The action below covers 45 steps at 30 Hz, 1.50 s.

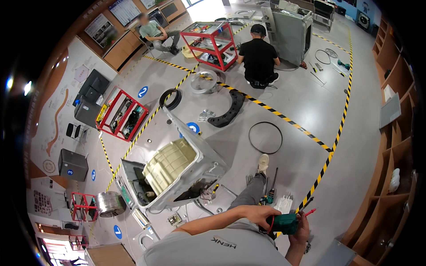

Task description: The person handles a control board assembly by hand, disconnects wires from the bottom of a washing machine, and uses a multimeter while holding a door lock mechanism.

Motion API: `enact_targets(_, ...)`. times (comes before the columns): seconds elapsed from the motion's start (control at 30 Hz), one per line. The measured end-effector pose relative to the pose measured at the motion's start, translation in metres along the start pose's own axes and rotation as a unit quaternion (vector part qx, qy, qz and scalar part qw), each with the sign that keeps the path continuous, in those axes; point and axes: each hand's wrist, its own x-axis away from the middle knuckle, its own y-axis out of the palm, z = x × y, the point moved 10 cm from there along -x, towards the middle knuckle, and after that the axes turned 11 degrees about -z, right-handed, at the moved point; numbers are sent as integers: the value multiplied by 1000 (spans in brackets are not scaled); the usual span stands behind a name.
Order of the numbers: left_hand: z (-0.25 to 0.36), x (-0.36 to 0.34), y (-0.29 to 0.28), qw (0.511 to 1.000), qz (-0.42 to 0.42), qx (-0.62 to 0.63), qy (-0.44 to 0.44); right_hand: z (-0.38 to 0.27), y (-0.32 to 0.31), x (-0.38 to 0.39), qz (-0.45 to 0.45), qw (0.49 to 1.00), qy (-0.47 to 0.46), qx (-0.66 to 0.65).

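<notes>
A dark green multimeter [285, 224] is held in front of my grey shirt. My left hand [258, 216] grips its left side, fingers closed round the edge. Against its right side, my right hand [302, 231] is closed too, and a red test probe [311, 212] and a black probe [305, 204] stick out past its fingers. A bit of red lead shows beside the left hand. Left of my leg lies a tilted, opened washing machine cabinet [206, 170] with a cream plastic tub [171, 164] inside.
Screwdrivers [272, 186] and a white parts tray [284, 203] lie by my foot. Ahead are a black belt [265, 138], a curved black counterweight [228, 111] and a clear ring [204, 82]. A person in black [258, 57] squats near a red cart [215, 46]; another sits behind. Wooden shelves [390, 177] stand right.
</notes>
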Motion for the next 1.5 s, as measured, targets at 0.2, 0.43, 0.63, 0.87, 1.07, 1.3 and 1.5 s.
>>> enact_targets(0.2, 9, -59, -155, 998, -39, -46, 33, -55, 10, -130, 119, 992, -26, 11)
enact_targets(0.43, 87, -88, -323, 992, -90, -78, 39, -129, 133, -285, 103, 980, 37, 166)
enact_targets(0.63, 112, -106, -431, 995, -69, -75, -16, -166, 183, -391, 47, 988, 72, 131)
enact_targets(0.87, 122, -162, -561, 998, -14, -58, -6, -206, 146, -515, 117, 981, 120, 93)
enact_targets(1.07, 129, -247, -689, 996, 45, -36, -67, -272, 120, -645, 133, 976, 167, 50)
enact_targets(1.3, 194, -336, -813, 995, 90, -41, -15, -391, 145, -769, 114, 981, 155, 14)
enact_targets(1.5, 212, -376, -903, 997, 75, 10, -28, -470, 178, -872, 101, 989, 96, 48)
